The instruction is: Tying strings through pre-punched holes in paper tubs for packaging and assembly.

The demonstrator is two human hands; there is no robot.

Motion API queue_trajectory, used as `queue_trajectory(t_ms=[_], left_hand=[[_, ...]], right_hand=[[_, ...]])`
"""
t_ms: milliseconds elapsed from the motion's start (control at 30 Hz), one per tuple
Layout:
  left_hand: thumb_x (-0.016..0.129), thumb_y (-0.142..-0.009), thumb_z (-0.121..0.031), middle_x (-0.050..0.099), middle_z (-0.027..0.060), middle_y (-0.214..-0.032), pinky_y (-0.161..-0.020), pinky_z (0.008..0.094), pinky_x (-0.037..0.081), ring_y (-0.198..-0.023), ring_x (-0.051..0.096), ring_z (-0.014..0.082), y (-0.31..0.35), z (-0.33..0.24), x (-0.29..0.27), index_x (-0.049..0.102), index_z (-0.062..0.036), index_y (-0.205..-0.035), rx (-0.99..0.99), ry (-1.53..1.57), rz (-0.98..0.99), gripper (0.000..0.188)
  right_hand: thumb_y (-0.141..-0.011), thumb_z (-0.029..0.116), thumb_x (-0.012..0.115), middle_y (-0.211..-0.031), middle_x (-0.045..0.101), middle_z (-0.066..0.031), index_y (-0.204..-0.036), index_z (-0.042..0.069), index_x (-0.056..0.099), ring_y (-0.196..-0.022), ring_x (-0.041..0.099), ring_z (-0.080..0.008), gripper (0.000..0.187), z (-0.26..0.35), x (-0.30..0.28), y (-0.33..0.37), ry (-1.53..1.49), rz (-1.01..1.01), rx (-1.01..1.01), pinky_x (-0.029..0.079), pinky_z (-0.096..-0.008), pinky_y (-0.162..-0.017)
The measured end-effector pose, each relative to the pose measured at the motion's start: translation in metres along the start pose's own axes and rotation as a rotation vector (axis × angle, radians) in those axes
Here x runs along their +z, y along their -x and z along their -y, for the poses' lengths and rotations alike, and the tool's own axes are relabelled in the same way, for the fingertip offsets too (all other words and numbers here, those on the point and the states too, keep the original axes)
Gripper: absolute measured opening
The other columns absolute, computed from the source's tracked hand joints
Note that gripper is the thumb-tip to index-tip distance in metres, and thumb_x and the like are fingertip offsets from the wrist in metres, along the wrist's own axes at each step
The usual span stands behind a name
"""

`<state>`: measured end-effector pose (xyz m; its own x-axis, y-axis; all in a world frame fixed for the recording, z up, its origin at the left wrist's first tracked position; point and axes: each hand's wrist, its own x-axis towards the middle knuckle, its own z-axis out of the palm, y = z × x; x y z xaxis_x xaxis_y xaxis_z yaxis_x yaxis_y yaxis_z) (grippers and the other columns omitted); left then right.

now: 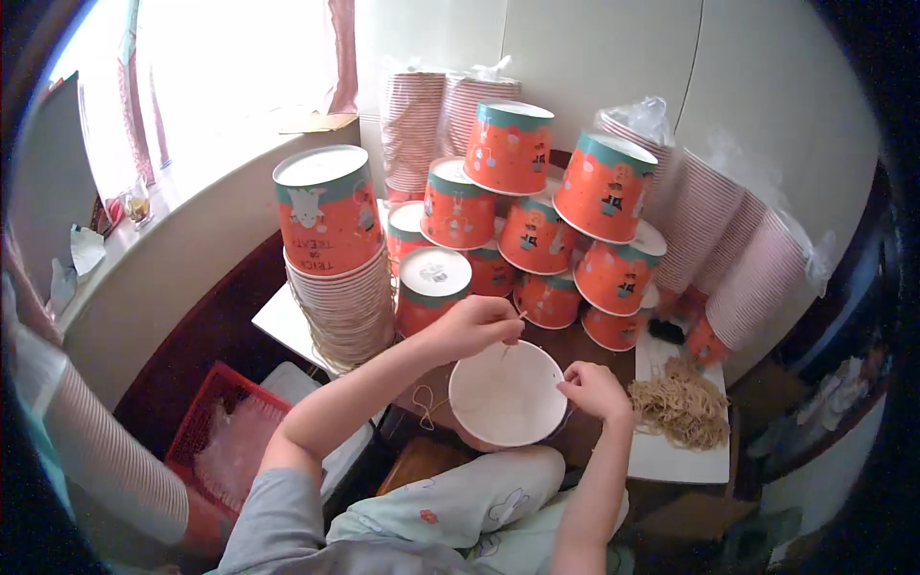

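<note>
A paper bucket [508, 398] with a white inside stands mouth up in front of me, just beyond my knees. My left hand [482, 324] is above its far rim, thumb and fingers pinched on a thin tan string [506, 352]. A loose loop of similar string [428, 407] shows at the bucket's left side; whether it is the same piece I cannot tell. At the right rim is my right hand [596, 390], its fingers closed near a small hole in the wall. What those fingers pinch is too small to make out.
Orange-and-green paper buckets [537, 235] are piled upside down behind. A tall nested stack [340, 316] stands left. Tan strings [680, 404] lie heaped on a white board [680, 465] at right. Bagged bucket stacks [757, 278] line the wall; a red basket [206, 407] sits low left.
</note>
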<state>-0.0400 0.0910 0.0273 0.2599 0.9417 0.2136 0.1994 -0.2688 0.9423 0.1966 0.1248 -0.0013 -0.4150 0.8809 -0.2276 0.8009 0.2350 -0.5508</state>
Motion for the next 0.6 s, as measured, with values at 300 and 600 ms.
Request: queue_trajectory(t_ms=[300, 600], left_hand=[[0.058, -0.080, -0.019, 0.060, 0.0029, -0.076, -0.065, 0.0208, 0.042, -0.073, 0.052, 0.0063, 0.008, -0.017, 0.001, 0.063, -0.0012, -0.083, 0.062, 0.086, -0.004, 0.019], [0.064, -0.077, -0.021, 0.051, 0.0050, -0.094, -0.076, 0.0263, 0.040, -0.093, 0.047, 0.0150, -0.011, 0.013, 0.002, 0.064, -0.0053, -0.082, 0.119, -0.049, -0.056, 0.017]], right_hand=[[-0.076, 0.008, 0.051, -0.101, 0.056, -0.0162, -0.091, 0.001, 0.056, -0.089, 0.055, -0.0348, 0.017, 0.013, 0.037, -0.050, 0.001, -0.722, -0.510, 0.045, -0.0392, -0.077], [-0.082, 0.010, 0.056, -0.094, 0.057, -0.0074, -0.097, 0.001, 0.053, -0.088, 0.054, -0.0140, 0.018, 0.061, 0.042, -0.020, -0.887, -0.366, -0.493, 0.044, -0.0269, -0.076]])
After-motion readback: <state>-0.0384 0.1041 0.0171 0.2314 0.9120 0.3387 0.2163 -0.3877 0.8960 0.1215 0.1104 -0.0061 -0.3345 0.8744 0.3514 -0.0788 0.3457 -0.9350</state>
